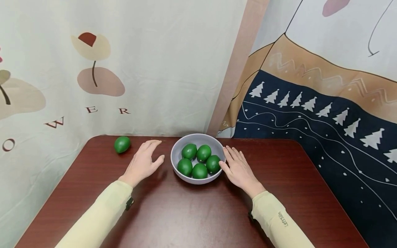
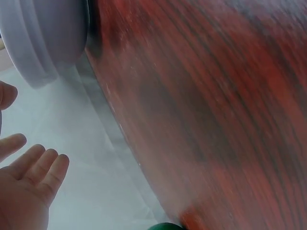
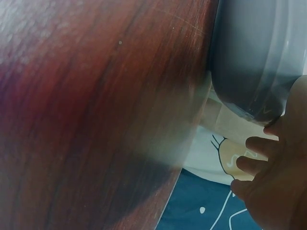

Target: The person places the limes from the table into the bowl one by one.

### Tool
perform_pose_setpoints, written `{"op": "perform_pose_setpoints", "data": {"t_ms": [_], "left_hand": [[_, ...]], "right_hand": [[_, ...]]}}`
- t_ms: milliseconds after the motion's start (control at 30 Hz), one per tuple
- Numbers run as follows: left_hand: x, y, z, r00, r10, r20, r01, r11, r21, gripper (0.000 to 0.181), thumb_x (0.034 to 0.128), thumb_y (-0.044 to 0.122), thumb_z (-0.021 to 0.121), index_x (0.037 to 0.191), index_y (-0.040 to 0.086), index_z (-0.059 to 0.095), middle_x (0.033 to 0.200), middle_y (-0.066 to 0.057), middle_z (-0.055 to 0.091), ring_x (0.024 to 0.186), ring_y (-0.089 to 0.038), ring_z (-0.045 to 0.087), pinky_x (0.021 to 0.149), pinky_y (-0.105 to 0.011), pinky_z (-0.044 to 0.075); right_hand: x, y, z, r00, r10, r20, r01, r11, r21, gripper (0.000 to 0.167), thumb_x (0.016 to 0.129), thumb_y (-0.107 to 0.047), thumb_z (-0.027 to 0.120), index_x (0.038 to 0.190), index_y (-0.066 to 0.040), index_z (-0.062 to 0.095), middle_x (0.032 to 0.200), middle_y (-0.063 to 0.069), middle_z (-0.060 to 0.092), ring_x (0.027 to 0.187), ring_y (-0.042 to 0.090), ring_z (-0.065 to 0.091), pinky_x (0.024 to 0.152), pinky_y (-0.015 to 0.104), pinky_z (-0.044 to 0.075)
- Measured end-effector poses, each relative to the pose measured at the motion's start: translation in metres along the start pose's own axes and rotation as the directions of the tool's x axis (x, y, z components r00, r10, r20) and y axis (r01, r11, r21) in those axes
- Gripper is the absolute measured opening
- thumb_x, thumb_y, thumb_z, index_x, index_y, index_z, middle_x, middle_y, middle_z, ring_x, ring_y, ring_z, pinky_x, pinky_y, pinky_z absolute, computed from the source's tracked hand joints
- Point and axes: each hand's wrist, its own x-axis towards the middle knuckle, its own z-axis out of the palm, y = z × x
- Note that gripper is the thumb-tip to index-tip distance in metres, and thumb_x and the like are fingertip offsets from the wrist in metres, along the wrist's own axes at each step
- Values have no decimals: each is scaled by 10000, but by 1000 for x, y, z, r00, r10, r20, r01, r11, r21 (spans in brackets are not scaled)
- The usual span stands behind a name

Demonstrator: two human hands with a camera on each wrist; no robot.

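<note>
A round grey bowl (image 1: 198, 181) stands at the far middle of the table and holds several dark green limes (image 1: 200, 171). Another lime (image 1: 122, 144) lies by itself on the table at the far left. My left hand (image 1: 142, 162) hovers between that lime and the bowl, its fingers spread and holding nothing. On the other side, my right hand (image 1: 238, 168) is at the bowl's right rim, fingers fairly straight and thumb by the edge. The right wrist view shows that hand (image 3: 278, 177) close against the bowl wall (image 3: 259, 52); whether it presses there I cannot tell.
The dark red-brown wooden table (image 1: 198, 217) ends just behind the bowl. A pale curtain (image 1: 167, 69) with flower prints hangs along its back edge. To the right hangs a cloth (image 1: 288, 117) with white trees on dark blue.
</note>
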Motion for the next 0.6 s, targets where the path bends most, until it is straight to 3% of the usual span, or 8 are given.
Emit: {"op": "perform_pose_setpoints", "data": {"t_ms": [600], "left_hand": [[-6, -15, -14, 999, -50, -10, 50, 999, 16, 534, 913, 154, 714, 1397, -25, 576, 1381, -218, 563, 1284, -417, 500, 1072, -570, 413]], "right_hand": [[0, 1, 1, 1000, -2, -6, 2, 1000, 3, 636, 1083, -411, 485, 1593, -43, 385, 1639, 185, 371, 1535, 405, 294, 1258, 578, 193]]}}
